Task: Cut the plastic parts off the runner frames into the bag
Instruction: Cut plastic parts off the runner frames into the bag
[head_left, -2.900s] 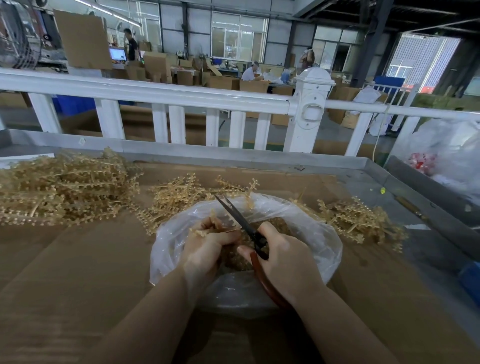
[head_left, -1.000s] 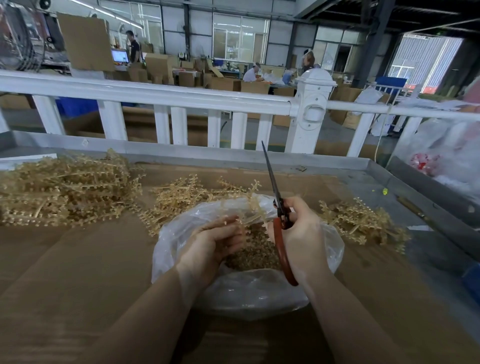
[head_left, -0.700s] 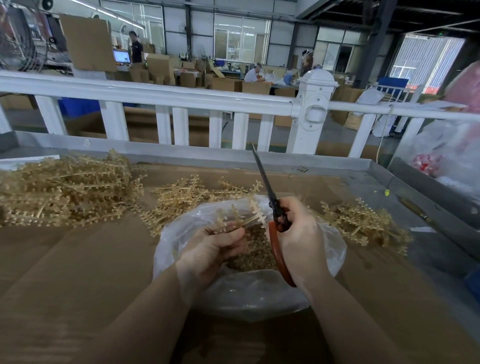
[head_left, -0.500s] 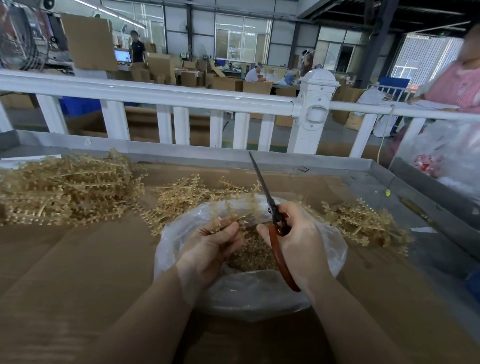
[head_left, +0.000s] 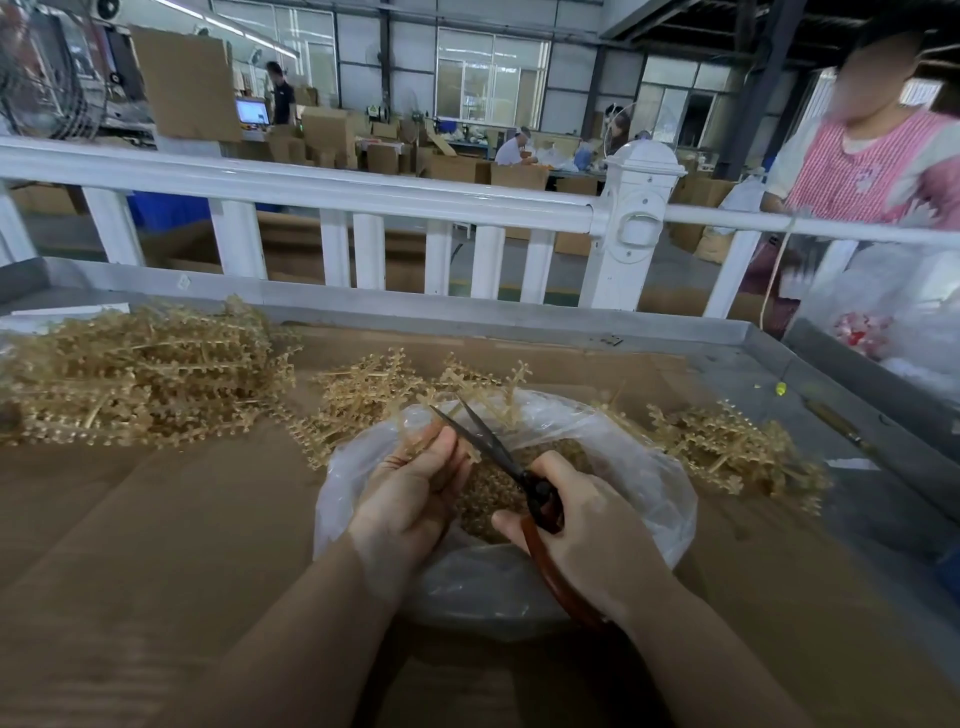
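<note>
Bottom centre: both forearms come in over the brown cardboard sheet (head_left: 156, 545) covering the bench. Right hand (head_left: 587, 525) grips the red-handled scissors (head_left: 540, 512), fingers curled round the handle loop; dark blades are parted and point up-left toward the left hand. Left hand (head_left: 410, 493) pinches a tan plastic runner frame (head_left: 498, 400) between thumb and fingers, holding it over the bag mouth; the frame sits between the scissor blades, exact contact point hard to tell.

Under both hands: clear plastic bag (head_left: 649, 493), mouth open upward, resting on the cardboard at frame centre. Inside it, a heap of small tan cut-off parts (head_left: 488, 488).

Behind the bag, centre: loose tan runner frames (head_left: 363, 395) lying on the cardboard, touching the bag's far edge. Right of the bag: another small pile of tan frames (head_left: 737, 447). Left of frame: large stacked pile of tan frames (head_left: 140, 374), well apart from the bag.

Grey metal bench rim (head_left: 467, 306) runs across mid-frame. Behind it, white railing (head_left: 363, 192) with a capped post. Right edge: large translucent bag (head_left: 893, 312) with something red inside. Upper right: person in a pink checked apron (head_left: 862, 171) beyond the rail. Far background: cardboard boxes (head_left: 327, 135) and workers, a lit monitor at upper left.
</note>
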